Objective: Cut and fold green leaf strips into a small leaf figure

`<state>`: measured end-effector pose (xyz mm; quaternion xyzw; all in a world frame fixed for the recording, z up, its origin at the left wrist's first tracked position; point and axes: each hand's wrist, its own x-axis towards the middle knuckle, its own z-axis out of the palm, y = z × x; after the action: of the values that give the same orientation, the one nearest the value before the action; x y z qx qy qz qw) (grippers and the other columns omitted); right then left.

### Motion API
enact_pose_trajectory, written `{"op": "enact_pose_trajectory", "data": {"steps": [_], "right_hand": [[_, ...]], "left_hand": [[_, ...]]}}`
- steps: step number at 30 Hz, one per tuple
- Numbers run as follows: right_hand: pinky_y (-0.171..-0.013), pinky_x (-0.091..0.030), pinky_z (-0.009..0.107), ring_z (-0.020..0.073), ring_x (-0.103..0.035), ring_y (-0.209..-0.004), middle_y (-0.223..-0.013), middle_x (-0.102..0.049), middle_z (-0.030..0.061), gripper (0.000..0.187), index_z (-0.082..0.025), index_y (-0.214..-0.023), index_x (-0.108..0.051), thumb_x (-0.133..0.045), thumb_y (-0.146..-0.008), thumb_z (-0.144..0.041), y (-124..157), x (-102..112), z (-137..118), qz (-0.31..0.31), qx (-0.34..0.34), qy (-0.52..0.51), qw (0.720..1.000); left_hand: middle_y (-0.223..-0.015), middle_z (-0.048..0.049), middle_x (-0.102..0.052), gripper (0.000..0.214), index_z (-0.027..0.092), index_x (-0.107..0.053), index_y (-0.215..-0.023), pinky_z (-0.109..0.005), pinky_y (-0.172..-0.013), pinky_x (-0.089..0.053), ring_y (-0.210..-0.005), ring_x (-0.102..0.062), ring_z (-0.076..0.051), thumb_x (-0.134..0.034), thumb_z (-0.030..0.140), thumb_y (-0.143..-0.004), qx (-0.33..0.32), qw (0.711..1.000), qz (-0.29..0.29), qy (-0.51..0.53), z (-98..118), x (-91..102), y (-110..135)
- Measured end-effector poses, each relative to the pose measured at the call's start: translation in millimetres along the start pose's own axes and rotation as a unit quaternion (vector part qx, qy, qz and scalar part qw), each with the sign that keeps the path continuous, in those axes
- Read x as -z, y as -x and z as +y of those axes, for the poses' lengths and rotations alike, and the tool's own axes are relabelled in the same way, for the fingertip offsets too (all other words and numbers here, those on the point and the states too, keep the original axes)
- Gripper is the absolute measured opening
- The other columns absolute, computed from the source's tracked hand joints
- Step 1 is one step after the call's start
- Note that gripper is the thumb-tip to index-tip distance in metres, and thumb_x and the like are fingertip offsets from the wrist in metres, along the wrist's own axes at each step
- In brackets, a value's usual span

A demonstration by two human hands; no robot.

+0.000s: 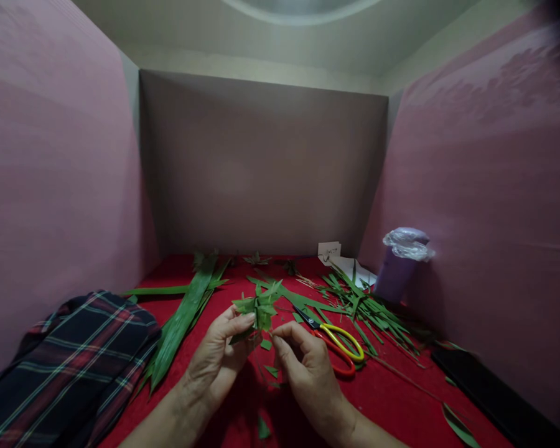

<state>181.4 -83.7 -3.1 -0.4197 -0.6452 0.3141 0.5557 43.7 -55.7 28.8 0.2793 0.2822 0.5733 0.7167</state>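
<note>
My left hand is closed around a small bundle of folded green leaf strips, its pointed tips fanning upward and out to the sides. The thumb presses on the front of the bundle. Just right of it, my right hand is closed, with thumb and index finger pinched together near the bundle's base. A thin strand seems to run by those fingertips, but what they hold is too small to make out. Beyond the right hand lie scissors with black blades, one yellow handle loop and one red.
Long broad leaves lie at left beside plaid cloth. Cut leaf strips are heaped at right, near a purple container topped with clear plastic. A black flat object lies far right. Scraps dot the red cloth.
</note>
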Motion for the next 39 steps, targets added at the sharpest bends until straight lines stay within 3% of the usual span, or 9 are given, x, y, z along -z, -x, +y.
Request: {"op": "enact_pose_trajectory", "data": {"steps": [7,11,17,25,29,34,39], "right_hand": [[-0.046,-0.032,0.02,0.0091,-0.037,-0.049,-0.055,-0.042,-0.0049,0.016,-0.017,-0.073,-0.055,-0.047,-0.084,-0.024,2,1,-3,0.015,0.029,0.026,0.999],[-0.047,-0.033,0.021,0.0091,-0.04,-0.049,-0.056,-0.046,-0.004,0.014,-0.016,-0.074,-0.058,-0.048,-0.083,-0.019,2,1,-4,0.02,0.065,0.057,0.996],[-0.045,-0.033,0.021,0.009,-0.039,-0.047,-0.055,-0.046,-0.0043,0.012,-0.017,-0.078,-0.058,-0.047,-0.082,-0.017,5,0,-6,0.022,0.085,0.046,0.995],[-0.047,-0.035,0.022,0.0105,-0.044,-0.048,-0.057,-0.05,-0.0029,0.016,-0.017,-0.088,-0.059,-0.046,-0.08,-0.013,9,3,-8,0.029,0.117,0.063,0.991],[-0.051,-0.038,0.022,0.0108,-0.048,-0.051,-0.063,-0.056,-0.0009,0.016,-0.017,-0.088,-0.059,-0.046,-0.081,-0.012,10,3,-9,0.024,0.119,0.063,0.991],[-0.051,-0.039,0.022,0.0108,-0.048,-0.051,-0.06,-0.054,-0.0018,0.015,-0.017,-0.088,-0.059,-0.046,-0.082,-0.014,10,3,-7,0.025,0.111,0.055,0.992],[-0.049,-0.037,0.021,0.0103,-0.044,-0.049,-0.058,-0.047,-0.0037,0.011,-0.018,-0.089,-0.055,-0.045,-0.085,-0.018,10,1,-4,0.007,0.066,0.031,0.997]], "left_hand": [[-0.07,-0.0053,-0.066,0.009,0.012,-0.062,-0.078,-0.031,-0.06,-0.054,-0.059,-0.062,-0.015,-0.059,0.005,-0.072,0.026,0.999,0.031,0.018,3,0.3,1],[-0.069,-0.0061,-0.066,0.013,0.011,-0.06,-0.075,-0.03,-0.058,-0.054,-0.059,-0.063,-0.015,-0.056,-0.001,-0.072,0.043,0.997,0.05,0.044,4,-0.2,-1],[-0.067,-0.0079,-0.066,0.013,0.009,-0.058,-0.077,-0.028,-0.056,-0.055,-0.057,-0.064,-0.015,-0.049,-0.001,-0.074,0.101,0.992,0.022,0.07,5,-1.3,-4],[-0.063,-0.0061,-0.064,0.013,0.009,-0.056,-0.076,-0.028,-0.055,-0.055,-0.052,-0.062,-0.014,-0.048,-0.001,-0.075,0.116,0.989,0.018,0.095,3,-1.3,-5],[-0.063,-0.0058,-0.064,0.014,0.01,-0.057,-0.074,-0.027,-0.055,-0.054,-0.053,-0.061,-0.014,-0.048,-0.002,-0.074,0.106,0.991,0.016,0.085,4,-2.6,-3],[-0.069,-0.007,-0.065,0.014,0.009,-0.058,-0.074,-0.029,-0.062,-0.054,-0.06,-0.062,-0.014,-0.05,-0.002,-0.073,0.077,0.996,0.011,0.051,1,-0.9,-2],[-0.076,-0.006,-0.066,0.014,0.012,-0.059,-0.077,-0.026,-0.066,-0.052,-0.068,-0.063,-0.014,-0.056,0.0,-0.071,0.004,1.0,-0.006,-0.019,1,-3.1,3]]}}
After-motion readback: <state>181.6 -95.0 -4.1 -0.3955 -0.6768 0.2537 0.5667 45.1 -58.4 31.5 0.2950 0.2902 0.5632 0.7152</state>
